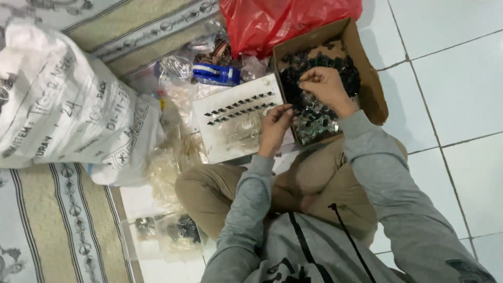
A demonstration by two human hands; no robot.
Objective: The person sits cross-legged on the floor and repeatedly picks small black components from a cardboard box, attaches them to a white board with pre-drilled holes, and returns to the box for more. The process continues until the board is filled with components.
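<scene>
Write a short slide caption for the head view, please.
Seated person's right hand reaches into a cardboard box of small dark parts; left hand touches a white board.

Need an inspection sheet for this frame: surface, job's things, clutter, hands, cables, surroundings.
Surface: white tiled floor, with a striped patterned mat at one side.
Job's things: cardboard box full of small dark parts; white board with two rows of small dark pieces set on it.
Clutter: red plastic bag, large white sack, blue tape dispenser, clear plastic bags.
Hands: left hand at the board's edge, pinching something small; right hand inside the box, fingers curled over the parts.
Cables: nothing seen.
Surroundings: person sits cross-legged on the floor in grey sleeves.
</scene>
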